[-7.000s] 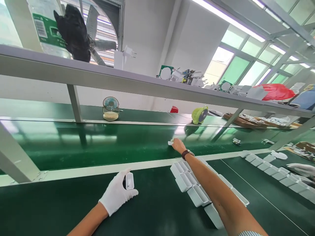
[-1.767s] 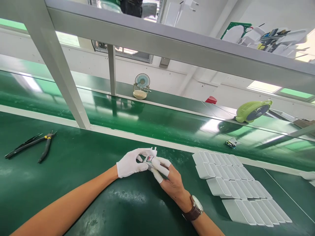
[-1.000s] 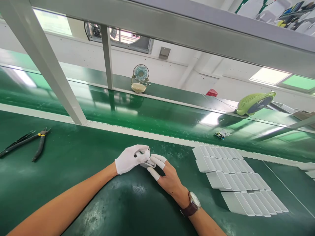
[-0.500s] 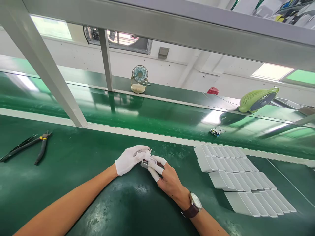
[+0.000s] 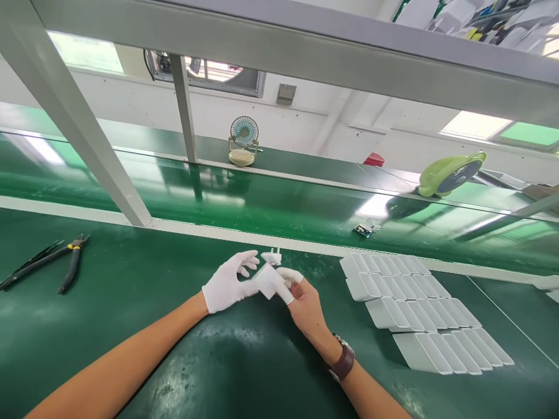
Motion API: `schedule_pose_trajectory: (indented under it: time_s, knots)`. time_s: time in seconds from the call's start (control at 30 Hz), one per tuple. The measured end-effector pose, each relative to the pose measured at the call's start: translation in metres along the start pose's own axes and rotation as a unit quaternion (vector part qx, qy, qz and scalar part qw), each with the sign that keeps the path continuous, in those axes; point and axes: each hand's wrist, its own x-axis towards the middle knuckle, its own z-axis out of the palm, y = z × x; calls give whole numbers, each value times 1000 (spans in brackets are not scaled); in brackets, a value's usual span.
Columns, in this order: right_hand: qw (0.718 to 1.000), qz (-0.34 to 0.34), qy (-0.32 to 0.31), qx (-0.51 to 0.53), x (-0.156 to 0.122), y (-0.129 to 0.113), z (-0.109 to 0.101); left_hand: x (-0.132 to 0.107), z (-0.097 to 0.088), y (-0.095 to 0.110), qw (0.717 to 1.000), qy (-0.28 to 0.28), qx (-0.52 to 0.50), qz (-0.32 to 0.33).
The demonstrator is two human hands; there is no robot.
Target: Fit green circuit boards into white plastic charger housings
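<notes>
Green surface (image 5: 65, 337) is carrying rows of white cases (image 5: 393, 285), right of both hands. Gloved left hand (image 5: 229, 285) is keeping its fingers loosely spread, thumb at the block's left edge. Right hand (image 5: 305, 308) is pinching the white block (image 5: 268, 281) from the right, between both hands. White two-pin piece (image 5: 272, 258) is showing just beyond; joining unclear.

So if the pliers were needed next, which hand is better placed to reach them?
Probably the left hand: it is nearer the pliers, and its fingers are spread, with its thumb by the white housing. The right hand is farther off and grips the housing.
</notes>
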Motion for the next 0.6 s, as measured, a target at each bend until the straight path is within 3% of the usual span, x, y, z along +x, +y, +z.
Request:
schedule_pose_trajectory:
  time_s: [0.07, 0.17, 0.37, 0.6]
  knots:
    - [982, 123, -11, 142, 0, -4, 2, -4, 8, 2, 997, 7, 74, 21]
    - [955, 201, -56, 212, -2, -12, 5, -8, 15, 7, 989, -7, 137, 53]
    - [956, 213, -73, 188, -3, -13, 7, -9, 14, 14, 974, -17, 206, 95]
    - [959, 208, -71, 180, -4, -7, 7, -11, 16, 4, 969, 17, 213, 124]
